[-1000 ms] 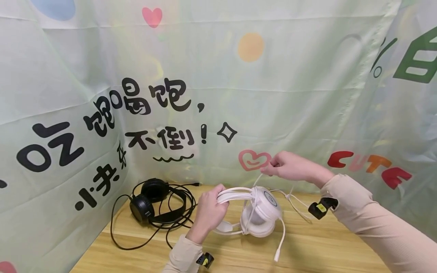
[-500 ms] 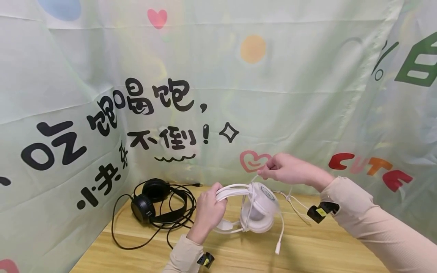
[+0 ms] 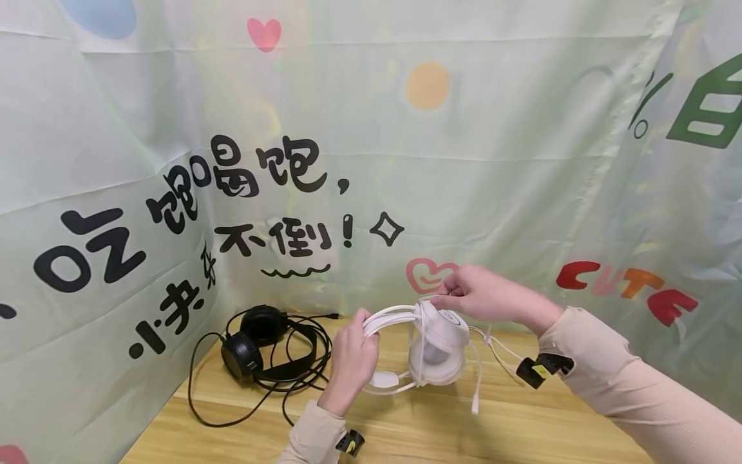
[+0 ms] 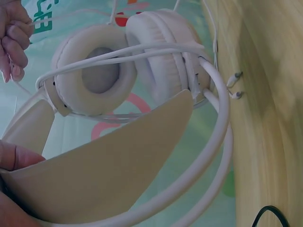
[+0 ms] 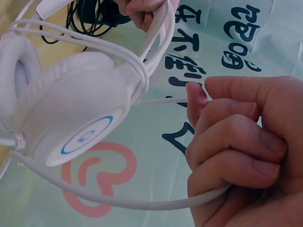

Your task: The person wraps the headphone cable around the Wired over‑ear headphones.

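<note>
Above the wooden table (image 3: 522, 425), near the cloth that stands behind it, a white headset (image 3: 438, 345) is held off the surface, its headband (image 3: 391, 319) to the left and its ear cups to the right. One padded ear cup faces forward in the head view, and the outer shell of the other bears a ring-shaped emblem (image 5: 87, 135). Strands of white cord (image 5: 163, 205) cross the ear cups and loop round the end of the headband. A short strand hangs below the cups and ends in a small white tip (image 3: 475, 405); another length runs off to the right, behind the cups.

The left hand (image 3: 352, 353) grips the headband, its fingers curled round the bands. The right hand (image 3: 484, 294) is above the ear cups with its fingers curled on the white cord: one strand reaches the tips of thumb and forefinger, and a second passes into the lower fingers.

To the left, apart from the white headset, a black headset (image 3: 240, 356) lies on the table beside loops of its black cable (image 3: 220, 425). Both arms wear beige sleeves (image 3: 599, 351), with a small black device at each wrist. Behind everything hangs pale green cloth (image 3: 493, 161) printed with black characters (image 3: 292, 164), hearts and colourful letters (image 3: 642, 281).
</note>
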Tool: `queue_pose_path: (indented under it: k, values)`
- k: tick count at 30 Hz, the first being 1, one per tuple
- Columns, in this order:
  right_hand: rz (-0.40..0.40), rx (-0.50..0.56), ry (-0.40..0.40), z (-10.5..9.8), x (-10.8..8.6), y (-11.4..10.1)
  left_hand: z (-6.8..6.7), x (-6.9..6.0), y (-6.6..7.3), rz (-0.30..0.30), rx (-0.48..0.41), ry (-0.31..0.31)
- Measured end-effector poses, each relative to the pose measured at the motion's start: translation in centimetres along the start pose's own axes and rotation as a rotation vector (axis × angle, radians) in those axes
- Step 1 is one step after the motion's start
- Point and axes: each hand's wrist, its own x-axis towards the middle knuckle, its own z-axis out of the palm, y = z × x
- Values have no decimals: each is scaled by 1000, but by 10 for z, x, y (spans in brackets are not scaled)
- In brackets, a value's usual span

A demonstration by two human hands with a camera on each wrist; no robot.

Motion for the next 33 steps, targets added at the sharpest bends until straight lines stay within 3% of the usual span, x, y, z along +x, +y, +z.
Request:
queue_pose_path:
  k: [7,17,33]
  values:
    - [1,-5,-4,4,-1,-4,1,0,1,-19,17,27]
    - [-15,-9,15,7,-3,-10,2,4,0,-23,-48,77]
    - [-19,-1,27,9,-6,-16,9,10,-5,-31,-53,118]
